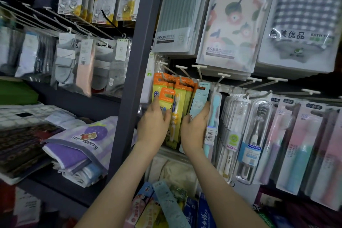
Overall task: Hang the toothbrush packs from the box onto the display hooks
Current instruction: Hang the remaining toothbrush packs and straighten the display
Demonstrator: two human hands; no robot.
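Note:
My left hand (154, 126) grips a yellow toothbrush pack with an orange header (167, 98), held up in front of a row of like packs (180, 83) hanging on a display hook (182, 70). My right hand (195, 128) grips a light blue toothbrush pack (199, 98) just right of the orange ones, its top near a hook (199, 72). Below my arms lies a heap of more toothbrush packs (166, 203); the box around them cannot be made out.
A dark metal upright (135, 72) divides the shelves left of my hands. Adult toothbrush packs (259, 135) hang to the right, bagged towels (233, 24) above. Folded cloths (77, 146) lie on the left shelf, socks (83, 65) hang above them.

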